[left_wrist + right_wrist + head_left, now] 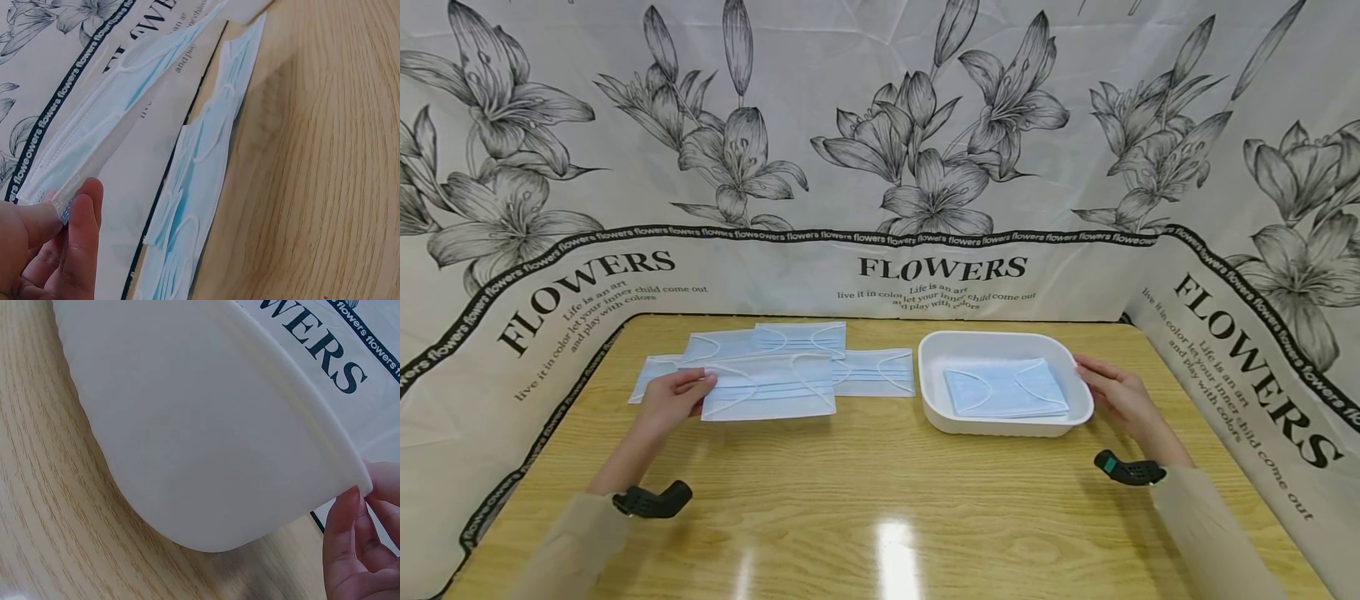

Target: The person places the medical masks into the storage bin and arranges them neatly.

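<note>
Face mask [767, 390], light blue with white ear loops, is up off the table [820, 500], left of the box and partly over the loose masks. Left hand [672, 398] pinches it by its left short end, thumb against fingers; far end is unsupported and spans out fairly flat. Handling, my read: next to no weight, soft, floppy across the pleats, a bit slick, not fragile but creases easily. Best hold is the stitched short edge or a corner; ear loops are thin and could snag on a neighbour. Loose masks [876, 375] lie overlapping behind it, some edges hidden. To the right, white box [1003, 427] sits on the table with a small stack of masks [1006, 392] inside; can't count the layers. Right hand [1122, 400] grips the box rim at its right end, thumb and fingers pinching the lip. Box looks like thin, light, stiffish plastic, probably easy to slide; rim is the natural hold. Flower-print cloth [940, 192] stands behind.
</note>
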Tool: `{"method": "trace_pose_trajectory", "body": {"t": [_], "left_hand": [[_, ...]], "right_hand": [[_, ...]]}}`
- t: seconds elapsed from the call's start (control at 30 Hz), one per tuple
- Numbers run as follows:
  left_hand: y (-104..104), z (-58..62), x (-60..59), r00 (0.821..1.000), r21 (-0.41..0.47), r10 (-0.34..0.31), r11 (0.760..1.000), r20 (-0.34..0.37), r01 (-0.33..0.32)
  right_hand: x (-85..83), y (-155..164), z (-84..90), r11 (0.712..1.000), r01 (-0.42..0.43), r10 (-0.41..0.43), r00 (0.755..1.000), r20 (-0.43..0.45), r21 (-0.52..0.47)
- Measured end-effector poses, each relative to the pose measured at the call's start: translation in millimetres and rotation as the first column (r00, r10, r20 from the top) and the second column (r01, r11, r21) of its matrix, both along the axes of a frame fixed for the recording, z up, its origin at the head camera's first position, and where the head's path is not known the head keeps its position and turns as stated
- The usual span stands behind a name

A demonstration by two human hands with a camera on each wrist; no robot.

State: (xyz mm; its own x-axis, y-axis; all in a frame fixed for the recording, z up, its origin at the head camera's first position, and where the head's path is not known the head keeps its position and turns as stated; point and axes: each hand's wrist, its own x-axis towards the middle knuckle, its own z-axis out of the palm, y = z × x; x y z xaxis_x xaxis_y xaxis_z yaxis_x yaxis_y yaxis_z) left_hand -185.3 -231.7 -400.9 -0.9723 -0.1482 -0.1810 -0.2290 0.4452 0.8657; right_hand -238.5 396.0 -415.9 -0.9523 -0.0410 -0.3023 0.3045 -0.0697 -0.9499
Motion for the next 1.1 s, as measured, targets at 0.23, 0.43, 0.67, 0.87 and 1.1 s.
{"method": "trace_pose_trajectory", "body": {"t": [0.23,0.43,0.67,0.87,1.1], "left_hand": [[15,2.0,-6.5,1.0,0.045,-0.014,0.999,0.012,0.014],[27,1.5,-13.3,1.0,0.058,-0.007,0.998,0.018,0.006],[37,3.2,-18.6,1.0,0.082,-0.007,0.997,0.008,0.006],[47,6.9,-23.6,1.0,0.103,0.005,0.995,0.014,-0.006],[56,7.7,-28.5,1.0,0.138,-0.001,0.99,0.009,0.0]], "right_hand": [[-3.4,7,-8.5,0.997,0.018,-0.018,1.0,-0.008,0.079],[-4.9,10,-14.1,0.995,0.026,-0.024,1.0,-0.019,0.098],[3.5,0,-2.8,0.999,0.035,-0.034,0.999,-0.029,0.035],[6.2,-1,-1.4,1.0,0.019,-0.018,0.998,-0.053,0.014],[5.3,0,-2.8,1.0,0.012,-0.011,0.997,-0.07,0.01]]}}
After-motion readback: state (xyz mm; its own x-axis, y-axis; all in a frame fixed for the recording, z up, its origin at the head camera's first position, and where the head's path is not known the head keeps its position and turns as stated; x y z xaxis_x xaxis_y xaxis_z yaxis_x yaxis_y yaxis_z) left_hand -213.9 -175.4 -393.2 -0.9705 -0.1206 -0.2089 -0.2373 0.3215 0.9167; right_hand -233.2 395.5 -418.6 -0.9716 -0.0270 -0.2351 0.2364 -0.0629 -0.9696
